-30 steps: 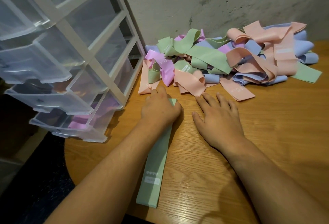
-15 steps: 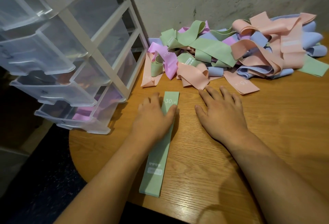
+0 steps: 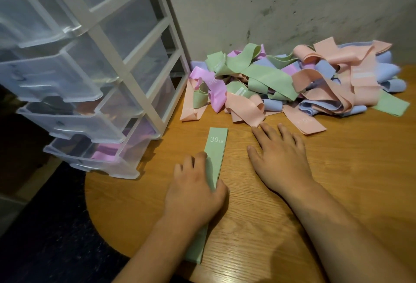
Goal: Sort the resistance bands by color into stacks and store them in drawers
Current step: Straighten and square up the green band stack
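**Green stack getting started, one band flattened out**

The left hand (image 3: 193,183) lay palm-down across the middle of a green band (image 3: 215,147) marked 30 LB. It was pressing the band flat on the desk (image 3: 337,170), not pinching it, and the labelled end poked out ahead of the fingers. The right hand (image 3: 279,159) rested just right of it, fingers spread on the wood and holding nothing. Its fingertips were almost at the tangled pile (image 3: 292,84) of pink, green, blue and purple bands ahead. The drawer unit (image 3: 112,69) stood left of the left hand, with purple bands in the bottom drawer (image 3: 108,154). Looked like the smoothing step to me. Next I'd guess the right hand needs to tease another green one out without dragging the rest along.
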